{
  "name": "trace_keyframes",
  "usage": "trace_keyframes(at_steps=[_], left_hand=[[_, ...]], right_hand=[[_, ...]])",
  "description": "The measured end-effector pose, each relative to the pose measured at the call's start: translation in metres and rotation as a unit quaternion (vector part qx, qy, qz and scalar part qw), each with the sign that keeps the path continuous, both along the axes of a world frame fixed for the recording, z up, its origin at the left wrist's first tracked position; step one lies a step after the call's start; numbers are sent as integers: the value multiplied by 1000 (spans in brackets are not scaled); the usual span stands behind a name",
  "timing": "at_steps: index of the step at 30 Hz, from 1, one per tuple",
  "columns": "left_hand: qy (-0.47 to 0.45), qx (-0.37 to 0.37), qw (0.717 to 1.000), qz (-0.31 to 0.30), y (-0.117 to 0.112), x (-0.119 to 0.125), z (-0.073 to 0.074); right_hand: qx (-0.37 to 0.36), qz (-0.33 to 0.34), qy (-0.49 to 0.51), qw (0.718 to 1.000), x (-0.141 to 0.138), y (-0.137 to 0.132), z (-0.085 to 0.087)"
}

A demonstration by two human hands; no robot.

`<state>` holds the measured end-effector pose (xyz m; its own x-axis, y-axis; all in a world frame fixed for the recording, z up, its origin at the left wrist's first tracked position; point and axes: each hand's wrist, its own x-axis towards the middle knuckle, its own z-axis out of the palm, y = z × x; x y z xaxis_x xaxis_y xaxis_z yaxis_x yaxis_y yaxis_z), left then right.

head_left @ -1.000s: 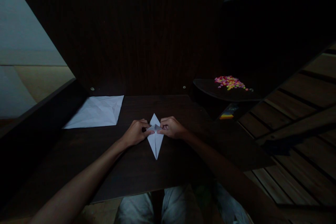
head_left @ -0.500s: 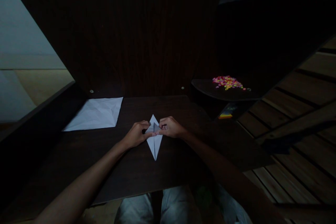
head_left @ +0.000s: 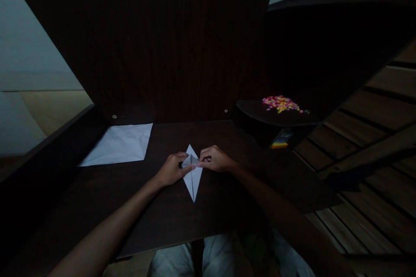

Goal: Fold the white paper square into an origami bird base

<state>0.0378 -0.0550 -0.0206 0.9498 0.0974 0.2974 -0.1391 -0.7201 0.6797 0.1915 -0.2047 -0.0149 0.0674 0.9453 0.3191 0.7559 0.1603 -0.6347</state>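
Observation:
A small white folded paper, diamond shaped with a long point toward me, lies on the dark wooden table. My left hand pinches its left side with thumb and fingers closed. From the other side, my right hand has its curled fingertips closed on the right flap near the middle crease. Both hands press the paper down against the table.
A creased white sheet lies flat at the table's back left. A dark upright panel closes the back. To the right, a low dark shelf carries a heap of small coloured pieces; a slatted wooden surface lies beyond.
The hands and the folded paper have stayed nearly where they were; the fingers shifted slightly along the middle crease. The camera has tipped a little.

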Motion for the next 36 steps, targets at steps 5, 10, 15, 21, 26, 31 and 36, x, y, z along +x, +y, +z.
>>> trace_keyframes(at_steps=[5, 10, 15, 21, 26, 31, 36], left_hand=[[-4, -3, 1000, 8, -2, 2, -1], [-6, 10, 1000, 23, -4, 1, 1], [3, 5, 1000, 16, -5, 0, 2], [-3, -4, 1000, 16, -4, 1, -1], [-3, -8, 1000, 14, -4, 1, -1], [1, -15, 1000, 15, -4, 1, -1], [-8, -12, 1000, 6, -2, 2, -5]], right_hand=[[8, -6, 1, 1000, 1, 2, -4], [12, -8, 3, 1000, 1, 3, -6], [11, -7, -8, 1000, 0, 2, -1], [37, -14, 1, 999, 1, 2, 2], [38, -35, 13, 999, -4, 3, 4], [44, -53, 7, 998, -8, 3, 5], [77, -26, 30, 996, -5, 6, 2]])
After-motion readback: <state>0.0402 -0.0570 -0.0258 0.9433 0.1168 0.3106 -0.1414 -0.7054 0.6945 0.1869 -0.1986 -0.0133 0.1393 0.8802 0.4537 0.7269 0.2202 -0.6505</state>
